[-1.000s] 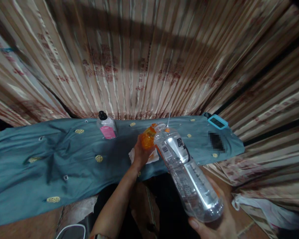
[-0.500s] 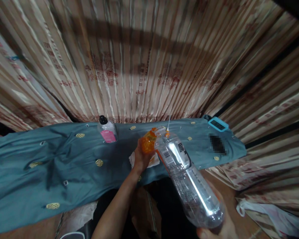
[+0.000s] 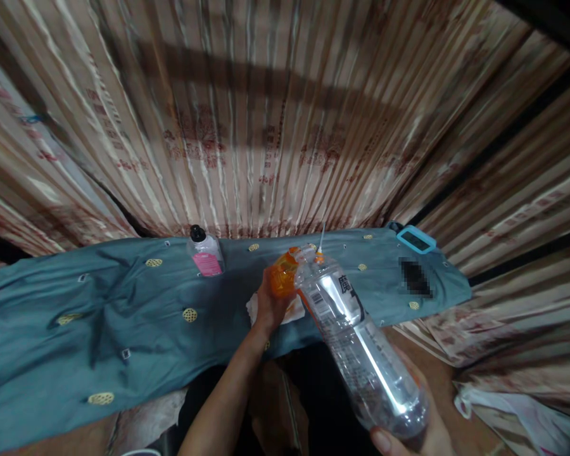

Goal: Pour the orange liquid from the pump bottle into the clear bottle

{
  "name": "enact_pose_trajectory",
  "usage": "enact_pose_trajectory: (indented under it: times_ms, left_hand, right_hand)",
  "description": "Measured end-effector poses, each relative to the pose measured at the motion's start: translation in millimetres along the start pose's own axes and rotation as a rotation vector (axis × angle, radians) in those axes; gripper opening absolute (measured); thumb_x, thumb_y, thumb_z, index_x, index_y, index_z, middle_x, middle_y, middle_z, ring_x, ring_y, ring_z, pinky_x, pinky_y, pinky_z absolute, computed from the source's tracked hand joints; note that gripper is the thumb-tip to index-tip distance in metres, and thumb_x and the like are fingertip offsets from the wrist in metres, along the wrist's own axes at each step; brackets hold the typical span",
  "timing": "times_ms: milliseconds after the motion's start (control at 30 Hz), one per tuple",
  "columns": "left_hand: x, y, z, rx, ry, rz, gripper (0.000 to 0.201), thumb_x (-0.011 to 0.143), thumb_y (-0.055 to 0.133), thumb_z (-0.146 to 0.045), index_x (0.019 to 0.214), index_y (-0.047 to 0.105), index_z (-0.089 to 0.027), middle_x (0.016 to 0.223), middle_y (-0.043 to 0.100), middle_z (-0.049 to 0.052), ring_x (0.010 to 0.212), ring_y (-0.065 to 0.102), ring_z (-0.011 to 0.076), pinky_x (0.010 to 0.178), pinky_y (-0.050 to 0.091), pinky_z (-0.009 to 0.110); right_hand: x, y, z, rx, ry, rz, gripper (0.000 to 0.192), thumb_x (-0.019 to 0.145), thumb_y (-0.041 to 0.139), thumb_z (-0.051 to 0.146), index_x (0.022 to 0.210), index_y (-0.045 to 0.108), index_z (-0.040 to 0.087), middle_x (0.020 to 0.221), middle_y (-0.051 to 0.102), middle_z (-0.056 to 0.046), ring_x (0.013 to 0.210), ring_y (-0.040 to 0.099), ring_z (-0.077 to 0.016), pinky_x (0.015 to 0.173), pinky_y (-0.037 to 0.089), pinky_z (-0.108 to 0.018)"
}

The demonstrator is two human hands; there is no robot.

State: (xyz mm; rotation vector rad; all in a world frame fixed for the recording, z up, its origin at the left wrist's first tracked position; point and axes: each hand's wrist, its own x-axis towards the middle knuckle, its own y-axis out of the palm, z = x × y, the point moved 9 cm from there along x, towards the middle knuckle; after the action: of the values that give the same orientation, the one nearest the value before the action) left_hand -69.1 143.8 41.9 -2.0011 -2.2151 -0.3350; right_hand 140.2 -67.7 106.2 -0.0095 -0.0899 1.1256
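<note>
- Striped curtain (image 3: 275, 114) hangs as a backdrop behind a worktop (image 3: 99, 329) draped in blue-grey cloth with small yellow motifs; everything in use sits at its near edge, toward the middle.
- Nearest the camera, the right hand (image 3: 425, 437) cups the base of a big clear plastic bottle (image 3: 356, 342), its grip closed around the bottom, thumb showing at the lower rim.
- That bottle's long axis runs from the right hand up and away to the left, tilted steeply, so its open neck points at the spot where the other hand is.
- Farther out, the left hand (image 3: 268, 304) is wrapped around a small orange container (image 3: 282, 275), its grip clamped on the body, holding it just above a white tissue (image 3: 294, 310) lying on the cloth.
- Mouth of the clear bottle and top of the orange container meet or nearly meet; whether they touch cannot be told. A thin white tube (image 3: 321, 237) rises from that meeting point.
- Left hand is the nearer one to this junction; the right is well back at the far end of the bottle.
- Beyond, a small bottle with a pink label and black cap (image 3: 204, 253) stands upright by the curtain, well left of the hands.
- At the far right corner lies a turquoise-framed device (image 3: 415, 239).
</note>
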Motion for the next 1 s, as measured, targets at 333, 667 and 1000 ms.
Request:
enact_pose_trajectory:
  times_ms: [333,667,1000]
  left_hand:
    - [-1,-0.9,0,-0.004,0.003,-0.001,0.058,0.066,0.081,-0.037,0.114,0.052,-0.02,0.106,0.07,0.006,0.09,0.069,0.0204,0.078,0.057,0.033]
    - [0,-0.5,4,-0.014,0.025,-0.034,0.056,0.066,0.082,-0.037,0.112,0.053,-0.02,0.101,0.071,0.005,0.084,0.069,0.0198,0.073,0.058,0.032]
    - [-1,-3.1,2,0.033,0.033,-0.018,0.058,0.066,0.082,-0.04,0.113,0.053,-0.02,0.105,0.069,0.006,0.09,0.069,0.0214,0.079,0.057,0.035]
  right_hand:
    - [4,-5,-12,-0.03,-0.045,0.132,0.086,0.067,0.088,0.045,0.142,0.048,0.031,0.141,0.063,-0.005,0.132,0.06,-0.0237,0.104,0.049,-0.025]
    - [8,-9,-10,-0.074,-0.106,0.153,0.083,0.072,0.084,0.043,0.144,0.045,0.027,0.143,0.061,-0.01,0.131,0.06,-0.0316,0.105,0.052,-0.037]
    - [2,-1,-2,-0.041,-0.036,0.011,0.085,0.067,0.082,0.062,0.14,0.049,0.031,0.14,0.064,-0.006,0.131,0.06,-0.0283,0.105,0.05,-0.032]
